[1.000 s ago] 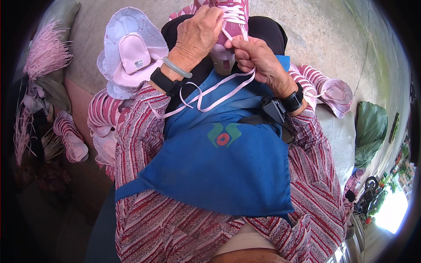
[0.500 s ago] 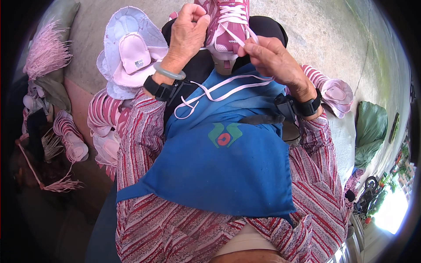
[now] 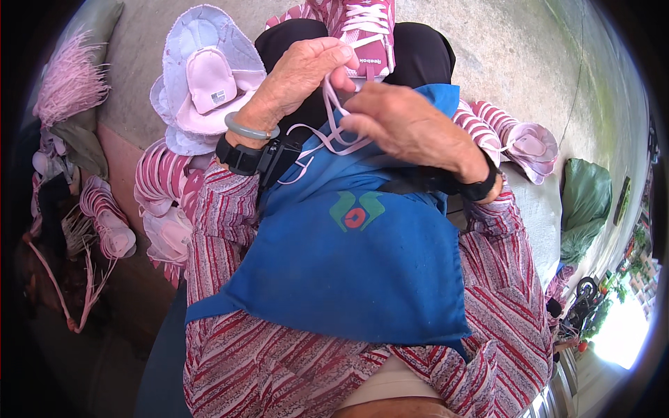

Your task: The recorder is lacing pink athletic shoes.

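Observation:
A pink and maroon shoe upper (image 3: pixel 368 42) with white-pink lacing lies between my knees, toe end out of the picture. Just in front of its heel end, my left hand (image 3: pixel 303 75) pinches a pale pink shoelace (image 3: pixel 329 104) between thumb and fingers. From there the lace hangs in a loop and runs under my right hand (image 3: pixel 411 125). That hand is closed beside the loop with its fingers bent around the lace; the fingertips are partly hidden. The loose lace end (image 3: pixel 304 171) lies curled on my blue apron (image 3: pixel 355 279).
Stacked pink shoe uppers (image 3: pixel 164 177) sit at my left, beneath a pale blue-lined upper (image 3: pixel 202 35). More uppers (image 3: pixel 526 143) lie at my right, near a green sack (image 3: pixel 585 202). A bundle of pink laces (image 3: pixel 70 80) hangs at the far left.
Both hands have come nearer to me and closer together, away from the lacing. The right hand has swung left and turned palm down, and the lace is now gathered into a hanging loop.

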The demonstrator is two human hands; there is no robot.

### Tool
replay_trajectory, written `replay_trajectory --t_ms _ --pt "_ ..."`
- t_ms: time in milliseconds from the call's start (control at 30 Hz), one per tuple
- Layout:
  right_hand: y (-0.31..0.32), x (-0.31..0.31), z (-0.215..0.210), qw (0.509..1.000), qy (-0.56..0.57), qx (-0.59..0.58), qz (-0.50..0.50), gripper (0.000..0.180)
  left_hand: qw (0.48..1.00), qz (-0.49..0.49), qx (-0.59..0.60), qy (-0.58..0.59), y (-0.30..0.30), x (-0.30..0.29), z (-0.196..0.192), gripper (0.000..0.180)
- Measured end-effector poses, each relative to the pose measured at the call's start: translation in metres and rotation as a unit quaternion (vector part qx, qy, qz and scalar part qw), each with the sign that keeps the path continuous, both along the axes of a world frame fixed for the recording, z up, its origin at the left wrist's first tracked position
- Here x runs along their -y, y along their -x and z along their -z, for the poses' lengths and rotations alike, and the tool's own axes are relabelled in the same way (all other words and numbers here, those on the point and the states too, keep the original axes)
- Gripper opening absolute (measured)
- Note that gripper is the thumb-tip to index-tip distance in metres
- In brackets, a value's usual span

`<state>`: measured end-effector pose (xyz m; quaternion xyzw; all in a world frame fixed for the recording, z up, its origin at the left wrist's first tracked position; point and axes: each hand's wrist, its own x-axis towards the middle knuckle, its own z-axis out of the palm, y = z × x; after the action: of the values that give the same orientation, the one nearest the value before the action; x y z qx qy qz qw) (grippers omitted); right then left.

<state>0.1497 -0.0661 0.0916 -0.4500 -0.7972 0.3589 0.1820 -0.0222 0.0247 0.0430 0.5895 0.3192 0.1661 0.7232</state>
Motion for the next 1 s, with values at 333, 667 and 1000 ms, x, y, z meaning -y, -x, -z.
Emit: replay_trajectory --t_ms 333,667,1000 --pt "-0.036 -0.025 -0.027 0.975 0.098 -0.161 0.118 0.020 0.979 -0.027 0.168 0.109 0.038 -0.009 -0.041 0.039" --pt "-0.235 -0.014 -0.085 0.745 0.054 -0.609 0.267 0.024 0.907 -0.334 0.256 0.000 0.210 -0.054 -0.094 0.042" --pt "-0.296 -0.011 -0.082 0.671 -0.225 -0.436 0.556 0.030 0.853 -0.495 0.135 -0.099 0.329 -0.062 -0.105 0.028"
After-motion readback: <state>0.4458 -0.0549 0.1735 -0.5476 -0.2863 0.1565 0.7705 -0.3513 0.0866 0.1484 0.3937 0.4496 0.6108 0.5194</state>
